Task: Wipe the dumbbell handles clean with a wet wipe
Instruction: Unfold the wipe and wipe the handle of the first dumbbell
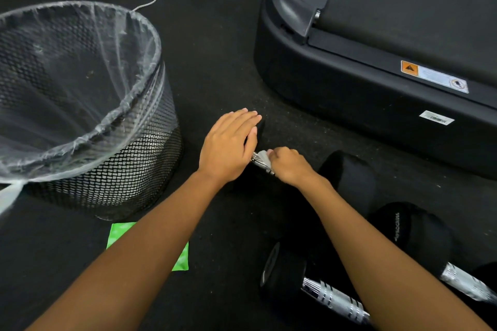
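Step in hand: wiping the first handle. Left hand lay flat, fingers straight, pressing on the black head of the dumbbell to steady it. Right hand was curled round the wet wipe, pinching it onto the chrome handle just beside the left thumb. The dumbbell sat on the floor, directly under both hands.

Judged progress: early. The wipe was at the end of the handle nearest the left hand.

Next move likely calls for:
- sliding the wipe along the handle, away from the left hand
- rotating the bar to reach the underside
- the left hand keeping the head from rolling

Counts:
- dumbbells: three, as far as I could tell. One was under the hands. Second handle and third handle lay either side of the right forearm, looking untouched.
- black head, just past the right wrist: couldn't tell which bar it belongs to
- wipes in use: one
- green packet: one, under the left forearm
- mesh bin with clear liner: one, outboard of the left hand
- treadmill: one, beyond the right hand
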`<state>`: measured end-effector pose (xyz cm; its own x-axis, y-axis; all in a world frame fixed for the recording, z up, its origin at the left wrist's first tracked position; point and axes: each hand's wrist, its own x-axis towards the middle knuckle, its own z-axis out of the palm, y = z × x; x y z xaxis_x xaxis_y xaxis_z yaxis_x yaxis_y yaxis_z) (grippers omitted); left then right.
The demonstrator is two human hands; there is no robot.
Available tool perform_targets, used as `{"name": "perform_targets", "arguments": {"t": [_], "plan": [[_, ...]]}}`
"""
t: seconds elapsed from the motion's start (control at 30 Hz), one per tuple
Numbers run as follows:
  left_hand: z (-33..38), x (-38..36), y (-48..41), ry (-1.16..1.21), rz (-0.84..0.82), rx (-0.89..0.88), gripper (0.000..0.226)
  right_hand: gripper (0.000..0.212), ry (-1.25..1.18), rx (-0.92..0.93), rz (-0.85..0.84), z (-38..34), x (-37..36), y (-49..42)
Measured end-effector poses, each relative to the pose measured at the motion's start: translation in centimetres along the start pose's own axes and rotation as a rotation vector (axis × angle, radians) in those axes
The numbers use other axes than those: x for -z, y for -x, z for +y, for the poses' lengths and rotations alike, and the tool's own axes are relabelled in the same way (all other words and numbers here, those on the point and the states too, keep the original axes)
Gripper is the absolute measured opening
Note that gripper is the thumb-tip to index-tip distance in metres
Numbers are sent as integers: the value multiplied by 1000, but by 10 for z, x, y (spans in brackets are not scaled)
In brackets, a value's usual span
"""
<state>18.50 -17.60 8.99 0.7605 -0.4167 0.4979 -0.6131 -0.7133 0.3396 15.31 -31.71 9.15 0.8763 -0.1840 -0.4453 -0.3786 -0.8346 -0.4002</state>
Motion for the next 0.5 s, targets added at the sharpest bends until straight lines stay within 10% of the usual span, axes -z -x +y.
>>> {"name": "perform_targets", "arguments": {"t": [0.23, 0.5], "plan": [[1, 1, 0, -10, -11, 6, 40, 29, -84, 93, -8, -11, -6, 3], [1, 1, 1, -7, -3, 3, 39, 36, 82, 271, 365, -11, -26, 15]]}}
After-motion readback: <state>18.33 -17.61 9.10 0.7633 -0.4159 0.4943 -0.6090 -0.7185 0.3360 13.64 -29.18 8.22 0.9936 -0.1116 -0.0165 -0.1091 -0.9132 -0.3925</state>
